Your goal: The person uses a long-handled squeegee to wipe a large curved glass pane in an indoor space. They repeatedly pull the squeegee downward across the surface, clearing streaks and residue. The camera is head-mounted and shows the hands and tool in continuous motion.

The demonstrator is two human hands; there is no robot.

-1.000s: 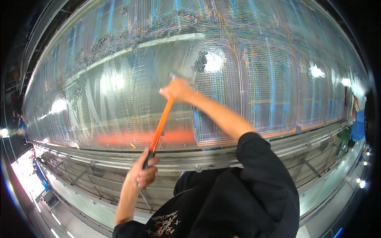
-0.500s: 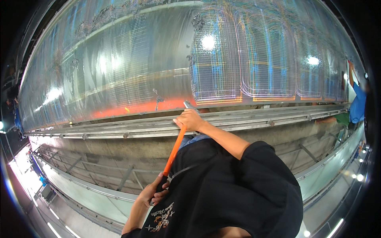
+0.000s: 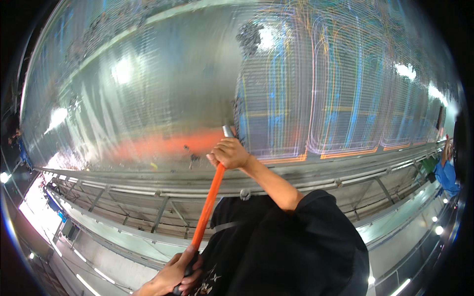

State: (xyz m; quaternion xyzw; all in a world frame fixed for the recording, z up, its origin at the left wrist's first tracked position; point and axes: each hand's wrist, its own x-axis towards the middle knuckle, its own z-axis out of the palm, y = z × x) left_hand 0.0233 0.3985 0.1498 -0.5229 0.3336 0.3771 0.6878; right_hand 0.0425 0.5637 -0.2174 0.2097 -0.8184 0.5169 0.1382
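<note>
Both of my hands grip a long orange pole (image 3: 208, 207), which slants from lower left up to the panel. My left hand (image 3: 174, 274) is closed around the black grip (image 3: 190, 265) at its near end. Closed higher up on the shaft is my right hand (image 3: 230, 153), just short of a grey metal end piece (image 3: 227, 131). That piece reaches over a large, glossy panel (image 3: 192, 64); whether it touches the surface, I cannot tell. The panel is smooth and grey left of the tool, and patterned with coloured lines to the right.
A ragged line of dark grey residue (image 3: 249, 38) divides the smooth and lined areas. An orange-red patch (image 3: 173, 143) shows along the panel's near edge. Metal rails (image 3: 148, 190) run between me and the panel. A person in blue (image 3: 447, 175) is at the far right.
My hands and the pole have moved farther in over the panel. My view has shifted, so the panel's near edge appears lower in the picture. Both hands keep their grip.
</note>
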